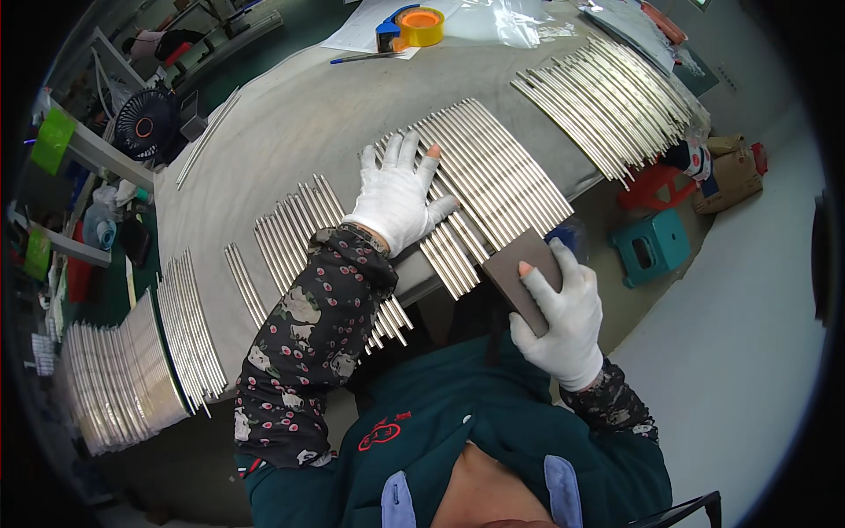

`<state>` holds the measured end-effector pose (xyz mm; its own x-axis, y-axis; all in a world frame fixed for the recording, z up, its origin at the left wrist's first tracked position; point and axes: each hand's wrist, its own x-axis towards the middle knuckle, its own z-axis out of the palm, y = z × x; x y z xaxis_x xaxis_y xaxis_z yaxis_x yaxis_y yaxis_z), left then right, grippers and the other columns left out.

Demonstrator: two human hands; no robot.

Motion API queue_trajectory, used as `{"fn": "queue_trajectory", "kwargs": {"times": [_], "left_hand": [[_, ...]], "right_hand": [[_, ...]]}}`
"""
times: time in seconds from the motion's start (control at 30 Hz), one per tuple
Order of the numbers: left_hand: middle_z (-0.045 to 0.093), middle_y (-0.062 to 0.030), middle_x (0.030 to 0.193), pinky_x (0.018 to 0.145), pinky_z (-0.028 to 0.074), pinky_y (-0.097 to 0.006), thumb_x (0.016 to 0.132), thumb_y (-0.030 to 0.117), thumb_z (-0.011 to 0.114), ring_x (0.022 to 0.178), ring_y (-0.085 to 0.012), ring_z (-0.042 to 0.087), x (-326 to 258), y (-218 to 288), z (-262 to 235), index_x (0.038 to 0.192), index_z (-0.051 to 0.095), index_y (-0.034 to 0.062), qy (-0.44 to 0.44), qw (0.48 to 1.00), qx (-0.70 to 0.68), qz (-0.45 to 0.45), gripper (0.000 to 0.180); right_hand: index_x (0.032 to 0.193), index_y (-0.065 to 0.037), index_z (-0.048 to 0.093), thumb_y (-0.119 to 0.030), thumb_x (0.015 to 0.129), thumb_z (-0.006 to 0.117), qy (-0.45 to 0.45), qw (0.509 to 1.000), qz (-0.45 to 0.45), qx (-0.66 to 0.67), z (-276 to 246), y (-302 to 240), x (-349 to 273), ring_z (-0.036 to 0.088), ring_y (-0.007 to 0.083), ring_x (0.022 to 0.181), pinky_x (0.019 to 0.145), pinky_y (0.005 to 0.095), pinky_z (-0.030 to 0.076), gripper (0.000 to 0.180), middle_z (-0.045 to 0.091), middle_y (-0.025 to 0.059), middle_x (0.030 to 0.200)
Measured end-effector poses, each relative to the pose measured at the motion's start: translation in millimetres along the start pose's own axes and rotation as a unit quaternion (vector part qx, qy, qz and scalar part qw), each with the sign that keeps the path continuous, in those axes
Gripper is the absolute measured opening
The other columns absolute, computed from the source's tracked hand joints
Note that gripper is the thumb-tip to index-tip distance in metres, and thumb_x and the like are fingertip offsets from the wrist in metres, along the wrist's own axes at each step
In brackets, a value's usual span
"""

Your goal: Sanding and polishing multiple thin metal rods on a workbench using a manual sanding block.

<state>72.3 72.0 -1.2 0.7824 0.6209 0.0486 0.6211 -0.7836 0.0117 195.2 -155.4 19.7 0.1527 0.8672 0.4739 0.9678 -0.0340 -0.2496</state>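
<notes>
My left hand [396, 198], in a white glove with some fingertips bare, lies with fingers spread on a group of thin silvery metal rods [451, 255]. Just right of it, a wider row of matching rods [502, 167] lies side by side on the grey table [290, 123]. My right hand [570, 308], gloved the same way, grips a flat, dark grey-brown rectangular block [521, 268], thumb and fingers around it. The block's upper end is at the near ends of that row; whether it touches them I cannot tell.
More rods [607, 106] are spread at the far right, with further groups [189, 326] and a bundle [119, 378] on the left. An orange-and-yellow tape roll [420, 25] and a pen [365, 58] lie at the back. A teal stool [651, 246] stands right of the table.
</notes>
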Motion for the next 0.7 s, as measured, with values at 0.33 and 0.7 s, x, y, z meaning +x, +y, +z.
{"fn": "queue_trajectory", "kwargs": {"times": [0.33,0.7], "left_hand": [[0.024,-0.0228,0.15,0.112,0.011,-0.056,0.09,0.058,0.042,0.141,-0.0355,0.018,-6,-5,-3,0.146,0.028,0.0063,-0.025,1.0,0.003,0.002,0.078],[0.025,-0.0227,0.149,0.112,0.012,-0.056,0.089,0.056,0.046,0.141,-0.0356,0.019,-10,-9,-2,0.145,0.03,0.0054,-0.013,1.0,-0.01,0.006,0.077]], "right_hand": [[0.116,-0.014,0.059,-0.017,0.059,0.073,-0.025,0.999,-0.026,-0.019,3,-4,-1,0.054,0.0352,0.092,0.074,0.0403,0.05,0.059,0.046,0.0252,0.125],[0.112,-0.013,0.062,-0.017,0.054,0.072,-0.048,0.999,-0.003,0.003,-15,5,-23,0.055,0.0352,0.09,0.075,0.0407,0.05,0.059,0.049,0.0243,0.125]]}}
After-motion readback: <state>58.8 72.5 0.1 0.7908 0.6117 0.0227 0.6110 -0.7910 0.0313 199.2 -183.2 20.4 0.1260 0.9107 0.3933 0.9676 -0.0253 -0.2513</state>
